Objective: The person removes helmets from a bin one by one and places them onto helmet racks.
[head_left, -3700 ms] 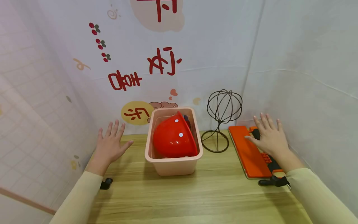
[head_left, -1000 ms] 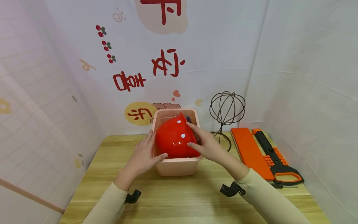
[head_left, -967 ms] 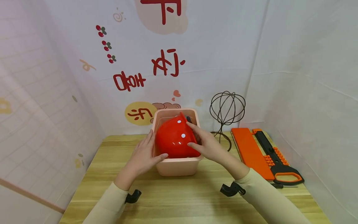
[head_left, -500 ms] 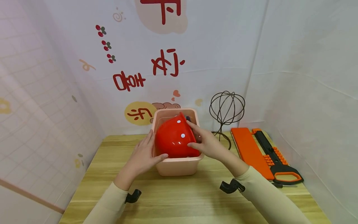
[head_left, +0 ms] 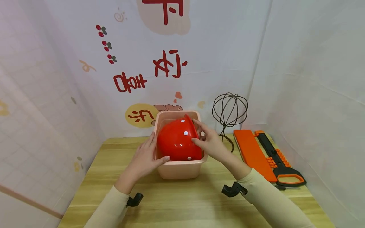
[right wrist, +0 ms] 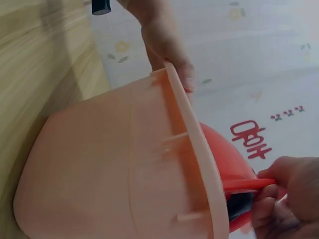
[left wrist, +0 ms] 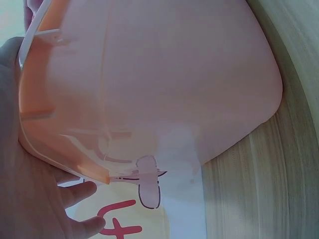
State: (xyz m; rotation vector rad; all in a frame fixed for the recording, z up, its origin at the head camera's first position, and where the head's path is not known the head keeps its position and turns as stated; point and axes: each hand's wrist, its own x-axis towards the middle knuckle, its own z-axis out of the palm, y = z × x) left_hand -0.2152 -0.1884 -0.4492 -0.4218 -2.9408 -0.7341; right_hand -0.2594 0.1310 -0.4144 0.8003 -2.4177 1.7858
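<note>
A red hard hat with white dots lies on its side in a pale pink plastic bin, its brim facing right. My right hand pinches the brim, thumb on the outside and fingers curled behind it, as the right wrist view shows. Dark parts show inside the hat there. My left hand holds the bin's front left corner, thumb over the rim and fingers along the outer left side. In the left wrist view, the bin's wall fills most of the picture beside the fingers.
Behind my right hand stands a dark wire globe-shaped stand. An orange flat case, a black and orange handsaw and a thin black-handled tool lie at the right. Cloth walls enclose the wooden table.
Both hands have come in from the sides to the bin. Over the last half second the hard hat has turned slightly, its brim shifting, with my right hand rising a little; the left hand stays put.
</note>
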